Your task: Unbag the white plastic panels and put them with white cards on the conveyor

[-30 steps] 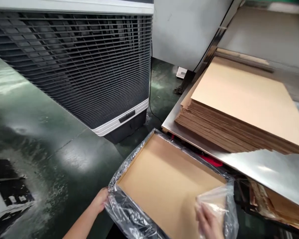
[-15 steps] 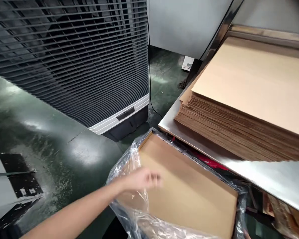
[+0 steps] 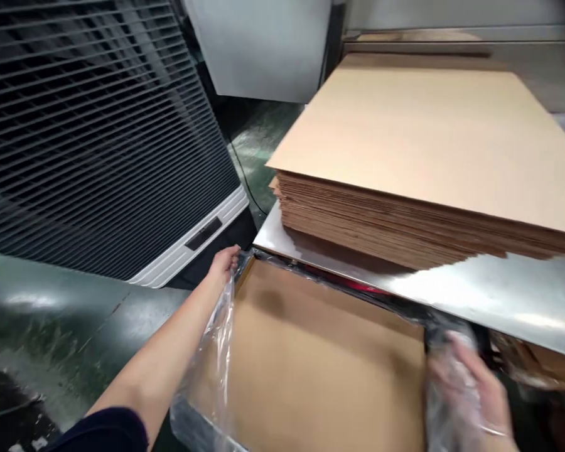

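Below me is an open box [image 3: 320, 351] with a flat brown cardboard surface inside and a clear plastic bag [image 3: 223, 358] lining it and hanging over its rim. At the box's far left corner, my left hand [image 3: 225, 258] is closed on the edge of the plastic bag. Across the box, at its right side, my right hand [image 3: 483, 383] is closed around bunched plastic of the same bag, smeared by motion. A thin band circles the right wrist. The tips of the right fingers are partly hidden by the plastic.
Right behind the box stands a metal-topped table [image 3: 489, 295] bearing a tall stack of cardboard sheets [image 3: 419, 138]. A large slatted air cooler [image 3: 98, 138] is at the left on the green floor [image 3: 98, 320]. A black cable [image 3: 245, 179] runs down behind it.
My left hand has moved from over the box to its far left corner and taken the plastic there. My right hand has come into view at the right side. The view has shifted right.
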Available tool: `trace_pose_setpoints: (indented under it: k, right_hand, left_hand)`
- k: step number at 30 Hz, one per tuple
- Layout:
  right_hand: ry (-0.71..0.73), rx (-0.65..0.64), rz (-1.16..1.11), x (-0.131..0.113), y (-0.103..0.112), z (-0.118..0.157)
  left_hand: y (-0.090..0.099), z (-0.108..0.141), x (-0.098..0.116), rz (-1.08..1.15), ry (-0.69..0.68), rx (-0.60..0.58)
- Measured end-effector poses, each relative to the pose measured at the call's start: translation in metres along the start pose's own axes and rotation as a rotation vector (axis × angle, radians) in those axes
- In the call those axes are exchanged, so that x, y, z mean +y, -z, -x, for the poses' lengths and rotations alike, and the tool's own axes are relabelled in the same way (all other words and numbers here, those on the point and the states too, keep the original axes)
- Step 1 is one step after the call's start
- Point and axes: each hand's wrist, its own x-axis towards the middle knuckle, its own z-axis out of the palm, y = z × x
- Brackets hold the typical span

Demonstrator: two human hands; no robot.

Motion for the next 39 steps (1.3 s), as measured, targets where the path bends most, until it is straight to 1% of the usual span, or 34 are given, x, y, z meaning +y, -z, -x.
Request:
trace_pose_setpoints:
  k: [1, 2, 3, 5, 7, 9, 11, 12, 13, 14, 15, 16, 17, 18, 19, 20, 21, 22, 23, 24, 25, 26, 27, 28, 29, 30, 32, 33, 34, 35, 36, 37, 38, 39]
  right_hand:
    - [-0.012, -0.123, -0.128, -0.001, -0.018, 0.018]
    - [-0.068, -0.343, -0.198, 0.001, -0.039, 0.041]
    - [-0.055, -0.484, -0.222, 0.006, -0.061, 0.066]
    - [0.010, -0.706, -0.134, 0.024, -0.101, 0.118]
    - [0.016, -0.751, -0.032, 0.048, -0.129, 0.161]
    - [0.006, -0.694, -0.005, 0.071, -0.140, 0.185]
    - [-0.082, -0.529, -0.162, 0.088, -0.139, 0.188]
    - [-0.155, -0.432, -0.286, 0.094, -0.136, 0.183]
    - [-0.233, -0.346, -0.408, 0.097, -0.134, 0.175]
    - [-0.299, -0.286, -0.503, 0.099, -0.133, 0.167]
    - [-0.343, -0.261, -0.558, 0.099, -0.134, 0.160]
    - [-0.357, -0.269, -0.576, 0.098, -0.136, 0.155]
    - [-0.340, -0.292, -0.568, 0.096, -0.139, 0.153]
    - [-0.299, -0.312, -0.540, 0.095, -0.143, 0.154]
    - [-0.240, -0.330, -0.488, 0.094, -0.146, 0.158]
    - [-0.172, -0.347, -0.411, 0.094, -0.149, 0.164]
    - [-0.106, -0.368, -0.316, 0.095, -0.150, 0.172]
    - [-0.046, -0.399, -0.210, 0.098, -0.150, 0.180]
    - [0.004, -0.430, -0.103, 0.103, -0.149, 0.188]
    - [0.046, -0.458, -0.012, 0.108, -0.147, 0.195]
    - [0.081, -0.473, 0.050, 0.113, -0.146, 0.202]
    - [0.107, -0.473, 0.080, 0.117, -0.144, 0.207]
    - [0.126, -0.458, 0.089, 0.121, -0.143, 0.211]
    - [0.135, -0.436, 0.081, 0.124, -0.142, 0.213]
    - [0.128, -0.414, 0.054, 0.125, -0.141, 0.213]
    - [0.098, -0.400, 0.001, 0.124, -0.141, 0.210]
    - [-0.044, -0.356, -0.204, 0.118, -0.138, 0.202]
    - [-0.136, -0.332, -0.349, 0.113, -0.135, 0.196]
    - [-0.218, -0.308, -0.506, 0.106, -0.130, 0.191]
    - [-0.278, -0.286, -0.652, 0.098, -0.125, 0.186]
    - [-0.308, -0.274, -0.766, 0.089, -0.118, 0.183]
    - [-0.311, -0.277, -0.839, 0.080, -0.111, 0.182]
    - [-0.302, -0.293, -0.874, 0.071, -0.104, 0.182]
    - [-0.288, -0.310, -0.879, 0.062, -0.099, 0.184]
  left_hand:
    - [-0.008, 0.001, 0.004, 0.042, -0.006, -0.063]
    - [-0.015, 0.002, 0.008, 0.091, -0.017, -0.120]
    - [-0.020, 0.004, 0.011, 0.142, -0.027, -0.168]
    - [-0.026, 0.014, 0.016, 0.227, -0.030, -0.234]
    - [-0.025, 0.036, 0.016, 0.282, 0.001, -0.276]
    - [-0.018, 0.077, 0.004, 0.321, 0.049, -0.307]
    - [-0.008, 0.128, -0.021, 0.366, 0.085, -0.307]
    - [-0.002, 0.153, -0.037, 0.351, 0.151, -0.281]
    - [0.002, 0.174, -0.053, 0.269, 0.218, -0.234]
    - [0.006, 0.188, -0.066, 0.133, 0.267, -0.213]
    - [0.007, 0.194, -0.074, -0.010, 0.304, -0.256]
    - [0.007, 0.192, -0.075, -0.159, 0.302, -0.325]
    - [0.006, 0.182, -0.067, -0.291, 0.245, -0.379]
    - [0.004, 0.168, -0.051, -0.371, 0.135, -0.387]
    - [0.001, 0.152, -0.029, -0.397, -0.014, -0.331]
    - [-0.001, 0.140, -0.003, -0.320, -0.174, -0.228]
    - [-0.002, 0.132, 0.022, -0.185, -0.259, -0.204]
    - [-0.002, 0.132, 0.043, -0.088, -0.300, -0.265]
    - [0.000, 0.139, 0.058, -0.042, -0.295, -0.332]
    - [0.005, 0.154, 0.065, -0.049, -0.231, -0.419]
    - [0.012, 0.173, 0.065, -0.088, -0.112, -0.527]
    - [0.020, 0.196, 0.059, -0.190, 0.050, -0.679]
    - [0.029, 0.218, 0.048, -0.364, 0.243, -0.827]
    - [0.037, 0.238, 0.034, -0.424, 0.366, -0.879]
    - [0.042, 0.254, 0.019, -0.404, 0.422, -0.854]
    - [0.043, 0.265, 0.004, -0.395, 0.435, -0.805]
    - [0.031, 0.271, -0.023, -0.409, 0.332, -0.684]
    - [0.020, 0.269, -0.034, -0.496, 0.264, -0.677]
    - [0.008, 0.264, -0.042, -0.615, 0.182, -0.727]
    - [-0.003, 0.258, -0.047, -0.744, 0.091, -0.821]
    - [-0.011, 0.250, -0.049, -0.831, 0.017, -0.942]
    - [-0.014, 0.243, -0.047, -0.861, -0.034, -1.034]
    - [-0.011, 0.234, -0.043, -0.845, -0.082, -1.059]
    - [-0.002, 0.225, -0.038, -0.803, -0.125, -1.010]
